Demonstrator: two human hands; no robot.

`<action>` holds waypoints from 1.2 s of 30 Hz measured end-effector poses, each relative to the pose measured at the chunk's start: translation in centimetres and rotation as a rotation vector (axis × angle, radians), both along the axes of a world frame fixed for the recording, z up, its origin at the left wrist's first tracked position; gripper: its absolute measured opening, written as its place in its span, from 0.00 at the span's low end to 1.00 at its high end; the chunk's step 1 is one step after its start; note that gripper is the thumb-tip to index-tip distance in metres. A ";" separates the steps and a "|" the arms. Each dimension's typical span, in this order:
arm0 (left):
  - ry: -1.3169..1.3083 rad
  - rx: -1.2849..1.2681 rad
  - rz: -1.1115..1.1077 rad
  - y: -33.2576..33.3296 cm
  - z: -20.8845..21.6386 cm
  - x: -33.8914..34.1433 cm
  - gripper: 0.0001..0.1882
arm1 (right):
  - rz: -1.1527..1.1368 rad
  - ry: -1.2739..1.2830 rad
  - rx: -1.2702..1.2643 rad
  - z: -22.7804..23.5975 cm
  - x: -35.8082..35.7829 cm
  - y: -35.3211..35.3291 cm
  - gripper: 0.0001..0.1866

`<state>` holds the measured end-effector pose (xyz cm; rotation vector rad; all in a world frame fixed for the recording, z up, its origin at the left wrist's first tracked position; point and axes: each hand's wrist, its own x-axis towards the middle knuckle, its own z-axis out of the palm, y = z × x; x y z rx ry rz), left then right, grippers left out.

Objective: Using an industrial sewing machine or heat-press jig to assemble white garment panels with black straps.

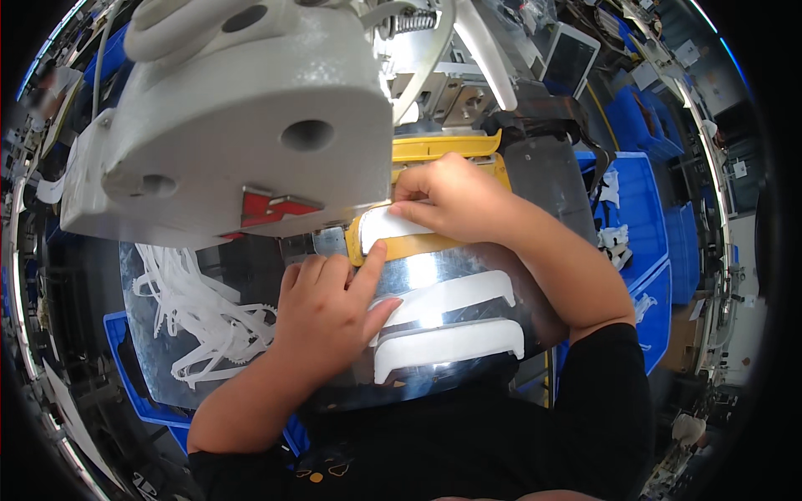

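A white, curved fabric piece [393, 224] lies on the yellow plate [415, 244] of a sewing machine [251, 125]. My left hand [322, 309] has its index finger stretched out to the near left edge of this piece, thumb apart and the other fingers bent, holding nothing. Over the far side of the piece, my right hand [455, 200] has thumb and fingers brought together in a pinch. What is between those fingertips is too small or hidden to tell. Two more white curved pieces [449, 344] lie on the shiny metal table in front; my left thumb is close to the farther one.
A tangle of white strips [200, 313] lies on the table at the left. Blue bins [639, 217] with white and black pieces stand at the right, and another blue bin [117, 355] is at the lower left. The machine head overhangs the upper left.
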<state>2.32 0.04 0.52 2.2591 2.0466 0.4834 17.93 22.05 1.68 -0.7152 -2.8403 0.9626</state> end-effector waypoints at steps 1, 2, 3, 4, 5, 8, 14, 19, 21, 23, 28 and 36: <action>-0.003 -0.003 -0.003 0.0 -0.1 0.0 0.34 | 0.001 0.001 -0.004 0.1 -0.1 -0.1 0.12; 0.005 -0.001 0.024 0.0 -0.1 0.0 0.35 | 0.001 0.002 -0.009 0.2 -0.1 -0.1 0.11; 0.014 0.001 0.051 0.1 -0.2 0.0 0.36 | -0.002 -0.001 -0.012 0.1 -0.2 -0.1 0.11; 0.013 -0.001 0.048 0.1 -0.2 0.0 0.36 | -0.005 -0.008 0.022 0.1 -0.2 -0.2 0.11; 0.024 -0.005 0.048 0.0 -0.3 -0.1 0.36 | -0.008 -0.016 0.056 0.1 -0.3 -0.2 0.12; 0.035 -0.017 0.050 0.1 -0.3 -0.1 0.36 | -0.008 -0.007 0.057 0.2 -0.3 -0.4 0.12; 0.048 -0.043 0.054 0.3 -0.2 0.0 0.36 | -0.003 0.017 0.099 0.0 -0.4 -0.5 0.12; 0.093 0.021 0.037 0.5 -0.2 -0.1 0.37 | -0.020 0.023 0.111 -0.2 -0.4 -0.6 0.13; 0.087 -0.033 0.038 0.4 0.1 0.0 0.37 | -0.036 0.018 0.121 0.1 -0.2 -0.7 0.13; 0.060 -0.016 0.015 0.7 -0.1 -0.1 0.37 | -0.103 -0.021 0.144 0.4 0.3 -0.6 0.15; 0.051 -0.033 -0.077 1.1 -0.1 -0.9 0.35 | -0.165 -0.164 0.095 1.8 3.0 0.7 0.19; 0.048 -0.115 -0.053 1.2 0.6 -0.7 0.34 | -0.396 -0.215 -0.145 1.5 8.3 2.2 0.19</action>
